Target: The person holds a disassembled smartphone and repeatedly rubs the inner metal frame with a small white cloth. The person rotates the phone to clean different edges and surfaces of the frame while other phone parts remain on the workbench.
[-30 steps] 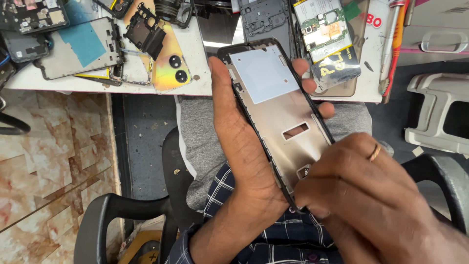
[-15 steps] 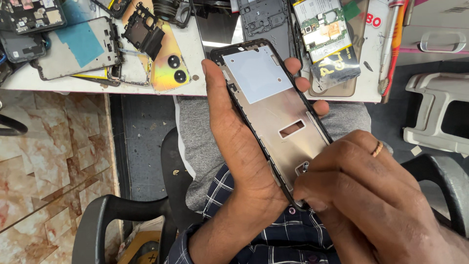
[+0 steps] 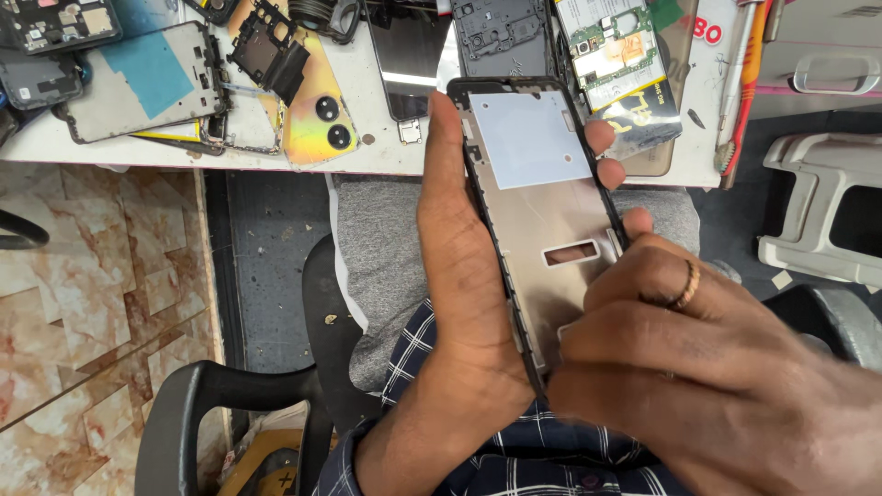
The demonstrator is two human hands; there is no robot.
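My left hand (image 3: 464, 276) grips a phone's black-rimmed metal middle frame (image 3: 542, 197) along its left edge, thumb up the side, fingertips curling round the right edge. The frame's inner plate faces me, with a pale grey pad on its upper half and a small slot lower down. My right hand (image 3: 707, 367), a ring on one finger, covers the frame's lower right corner with its fingers bunched together on it. Whether it pinches a small part there is hidden.
A white workbench (image 3: 367, 152) at the top carries phone parts: a yellow back cover (image 3: 317, 119), a display frame with blue film (image 3: 138, 83), a black inner housing (image 3: 501, 37), a green circuit board (image 3: 611, 46), tools (image 3: 740, 83). A black chair arm (image 3: 230, 386) sits lower left, grey plastic chair (image 3: 818, 211) right.
The frame has turned more upright and risen toward the bench with my left hand. My right hand has slid up over the frame's lower right corner.
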